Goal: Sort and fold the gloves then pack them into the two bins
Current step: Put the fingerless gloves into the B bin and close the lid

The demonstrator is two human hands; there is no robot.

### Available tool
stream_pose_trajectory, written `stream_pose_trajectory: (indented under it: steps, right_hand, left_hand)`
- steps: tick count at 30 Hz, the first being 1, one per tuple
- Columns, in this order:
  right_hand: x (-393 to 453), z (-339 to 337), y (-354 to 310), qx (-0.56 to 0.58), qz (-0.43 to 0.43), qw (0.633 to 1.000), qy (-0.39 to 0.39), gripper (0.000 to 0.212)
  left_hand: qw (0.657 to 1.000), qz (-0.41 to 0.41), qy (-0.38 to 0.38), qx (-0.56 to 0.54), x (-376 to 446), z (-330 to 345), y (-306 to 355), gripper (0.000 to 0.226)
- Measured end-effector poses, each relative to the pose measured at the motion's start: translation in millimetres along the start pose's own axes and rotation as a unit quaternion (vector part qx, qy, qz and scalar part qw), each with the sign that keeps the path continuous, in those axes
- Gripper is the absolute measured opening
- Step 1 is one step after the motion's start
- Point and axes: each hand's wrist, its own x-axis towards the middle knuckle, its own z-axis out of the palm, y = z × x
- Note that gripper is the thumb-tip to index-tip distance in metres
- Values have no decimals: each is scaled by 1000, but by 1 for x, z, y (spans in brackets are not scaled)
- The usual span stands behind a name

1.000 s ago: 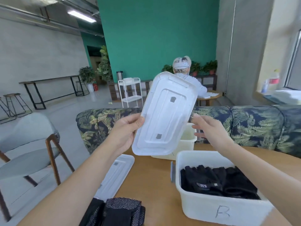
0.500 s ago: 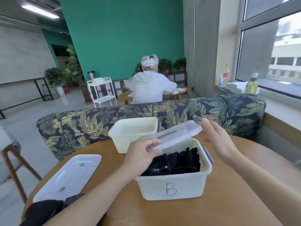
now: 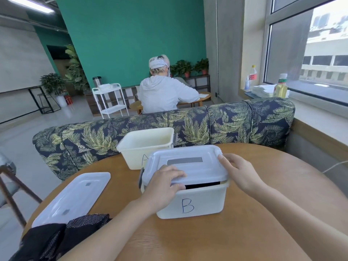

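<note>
The white bin marked B (image 3: 197, 201) stands mid-table with a translucent lid (image 3: 188, 162) lying on top, its front edge raised so a dark strip of black gloves (image 3: 202, 185) shows in the gap. My left hand (image 3: 162, 187) grips the lid's front left edge, thumb under it. My right hand (image 3: 239, 171) rests with straight fingers on the lid's right corner. Behind stands the open bin marked A (image 3: 145, 146), its inside mostly hidden from here. A pile of black dotted gloves (image 3: 62, 236) lies at the near left edge.
A second lid (image 3: 75, 196) lies flat on the round wooden table (image 3: 263, 213) at left. A leaf-patterned sofa (image 3: 207, 123) backs the table, with a person seated beyond it. A chair (image 3: 9, 189) stands at far left; a window sill with bottles is at right.
The lid, held upright in the air a second ago, has come down onto bin B. Both hands came down with it and the black gloves are nearly covered.
</note>
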Motion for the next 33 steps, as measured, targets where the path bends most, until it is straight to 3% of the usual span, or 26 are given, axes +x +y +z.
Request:
stream_pose_trajectory:
  steps: [13,20,25,28,30,33]
  right_hand:
    - [2,6,6,-69,-13,998,5,43]
    - [-2,11,13,-106,-42,994,-4,36]
    - [0,13,23,-162,-43,986,-7,49]
    - [3,10,16,-207,-43,977,-10,71]
    - [10,8,11,-235,-42,971,-10,75]
    - [18,11,0,-255,-25,966,-33,66]
  left_hand:
    - [1000,11,13,7,-12,9,-4,31]
    - [1000,7,-25,5,-20,17,-13,33]
    - [997,-15,-55,-43,-19,6,-9,30]
    - [998,-26,24,-52,-14,-3,-12,17]
    - [994,-36,99,-9,-6,-9,-20,18]
    - [986,-119,75,90,5,-14,-35,39]
